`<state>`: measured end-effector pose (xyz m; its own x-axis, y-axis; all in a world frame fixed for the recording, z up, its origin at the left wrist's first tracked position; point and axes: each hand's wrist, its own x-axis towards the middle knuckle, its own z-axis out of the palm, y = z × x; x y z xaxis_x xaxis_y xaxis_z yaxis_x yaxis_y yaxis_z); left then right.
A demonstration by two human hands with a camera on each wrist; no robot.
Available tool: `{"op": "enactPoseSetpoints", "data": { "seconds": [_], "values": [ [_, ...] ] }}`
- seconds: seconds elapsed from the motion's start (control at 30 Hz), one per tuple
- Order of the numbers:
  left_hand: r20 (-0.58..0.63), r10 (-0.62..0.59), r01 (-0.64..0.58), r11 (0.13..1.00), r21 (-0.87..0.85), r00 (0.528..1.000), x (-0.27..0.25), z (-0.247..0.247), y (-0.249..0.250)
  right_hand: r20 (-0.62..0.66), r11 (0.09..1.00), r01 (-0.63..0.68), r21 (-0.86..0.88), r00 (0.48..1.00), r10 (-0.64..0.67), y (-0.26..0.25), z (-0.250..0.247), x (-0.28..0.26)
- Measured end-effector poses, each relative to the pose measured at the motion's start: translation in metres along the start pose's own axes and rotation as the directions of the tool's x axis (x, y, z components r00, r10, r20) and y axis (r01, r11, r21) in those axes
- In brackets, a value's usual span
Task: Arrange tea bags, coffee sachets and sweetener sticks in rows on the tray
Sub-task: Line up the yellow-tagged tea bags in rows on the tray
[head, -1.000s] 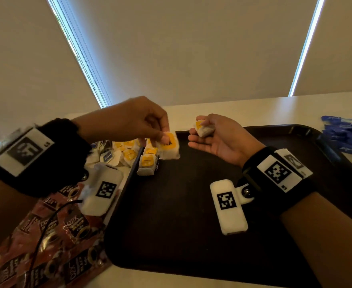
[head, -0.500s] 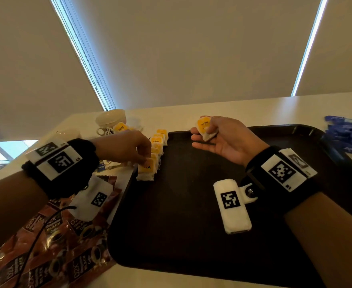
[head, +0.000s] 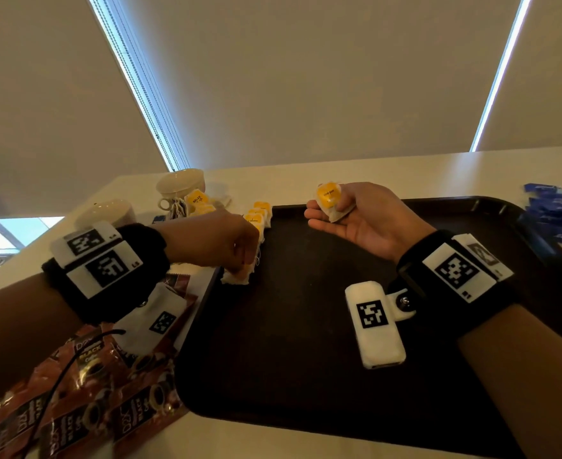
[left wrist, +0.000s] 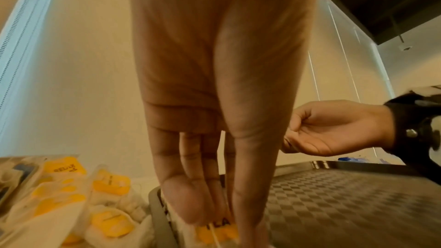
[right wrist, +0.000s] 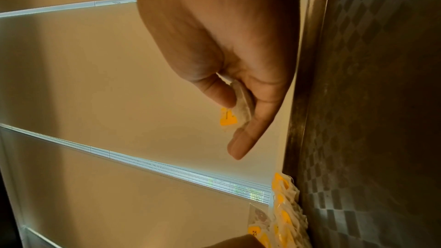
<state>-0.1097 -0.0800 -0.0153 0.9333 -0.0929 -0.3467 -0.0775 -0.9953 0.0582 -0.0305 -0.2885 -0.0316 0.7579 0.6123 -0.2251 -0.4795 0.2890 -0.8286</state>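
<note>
A black tray (head: 306, 342) lies in front of me. A row of tea bags with yellow tags (head: 256, 215) runs along its left edge. My left hand (head: 240, 263) is down on the nearest tea bag of that row (head: 236, 278), and its fingertips and thumb pinch the bag (left wrist: 214, 231) against the tray (left wrist: 346, 205). My right hand (head: 339, 210) hovers palm up over the tray's far left part. Between its thumb and fingers it grips one tea bag (head: 328, 197) with the yellow tag facing up. The right wrist view shows that bag (right wrist: 242, 105) pinched edge-on.
Loose tea bags (head: 196, 198) lie beside a white cup (head: 178, 185) left of the tray, and again in the left wrist view (left wrist: 109, 182). Red-brown coffee sachets (head: 84, 392) cover the near left. Blue sweetener sticks (head: 558, 213) lie right of the tray.
My left hand has moved down from the far tea bags to the nearest bag of the row. My right hand has turned its tea bag so that the yellow tag faces up.
</note>
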Motion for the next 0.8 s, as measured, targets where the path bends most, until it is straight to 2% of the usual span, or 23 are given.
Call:
{"op": "enactPoseSetpoints", "data": {
  "seconds": [0.3,0.4,0.47,0.53,0.67,0.8],
  "values": [
    [0.016,-0.008,0.008,0.999,0.039,1.0,0.005,-0.001,0.002,0.021,1.0,0.002,0.021,1.0,-0.002,0.0,0.004,-0.002],
    [-0.154,0.01,-0.04,0.981,-0.188,0.988,0.003,-0.015,0.007,0.029,0.999,0.007,0.034,1.0,-0.008,0.002,0.006,-0.003],
    [-0.309,0.007,-0.122,0.927,-0.353,0.951,0.002,-0.024,0.014,0.032,0.999,0.004,0.053,0.999,-0.006,0.002,0.008,-0.004],
    [-0.408,-0.003,-0.186,0.887,-0.422,0.913,0.003,-0.028,0.024,0.029,0.999,-0.015,0.047,0.999,0.014,0.002,0.009,-0.004],
    [-0.485,0.005,-0.274,0.83,-0.486,0.874,0.008,-0.03,0.034,0.011,0.998,-0.049,-0.027,0.999,0.049,0.004,0.01,-0.002],
    [-0.481,0.039,-0.307,0.814,-0.493,0.876,0.011,-0.032,0.032,0.042,0.984,-0.044,-0.172,0.998,0.052,0.007,0.011,0.0]
  ]
}}
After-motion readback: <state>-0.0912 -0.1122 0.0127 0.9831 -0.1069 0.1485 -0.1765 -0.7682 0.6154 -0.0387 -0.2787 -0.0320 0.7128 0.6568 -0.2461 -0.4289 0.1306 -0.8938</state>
